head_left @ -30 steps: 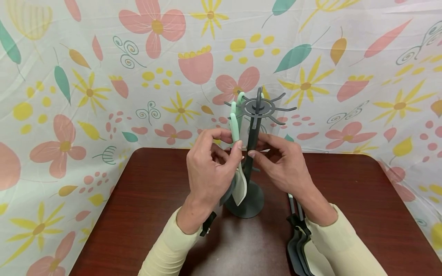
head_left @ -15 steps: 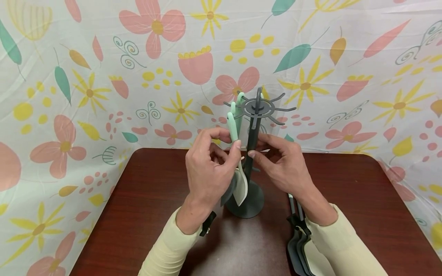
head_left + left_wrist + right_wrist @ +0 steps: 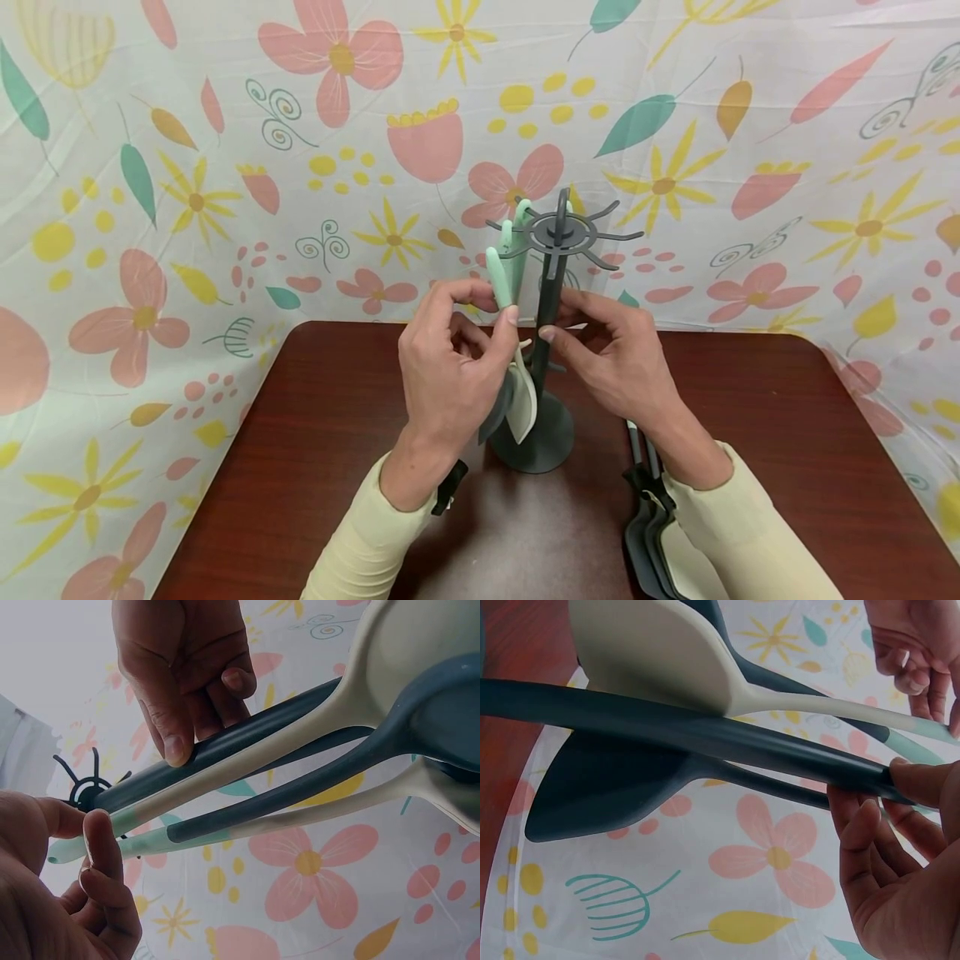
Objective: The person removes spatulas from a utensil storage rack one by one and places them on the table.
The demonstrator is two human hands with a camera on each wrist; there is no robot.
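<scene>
My left hand (image 3: 450, 367) pinches the mint handle (image 3: 498, 279) of a cream spatula (image 3: 522, 404) between thumb and fingers. The spatula hangs head down beside the dark utensil stand, its handle top tilted left, apart from the hooked ring (image 3: 561, 235). My right hand (image 3: 622, 358) grips the stand's post (image 3: 550, 300) with thumb and fingertips; the right wrist view shows these around the dark post (image 3: 780, 750). Behind the held spatula, other mint-handled utensils hang on the hooks, among them a dark one (image 3: 300, 784) and a cream one (image 3: 315, 810).
The stand's round base (image 3: 536, 446) rests on the brown table (image 3: 337, 433). Several dark and cream utensils (image 3: 645, 542) lie stacked by my right forearm, partly under the sleeve. A floral cloth (image 3: 420, 75) hangs close behind the table. Bare hooks (image 3: 622, 237) stick out on the ring's right side.
The top of the held spatula's handle has swung left, away from the ring, and my left hand has shifted slightly left with it. My right hand stays on the post.
</scene>
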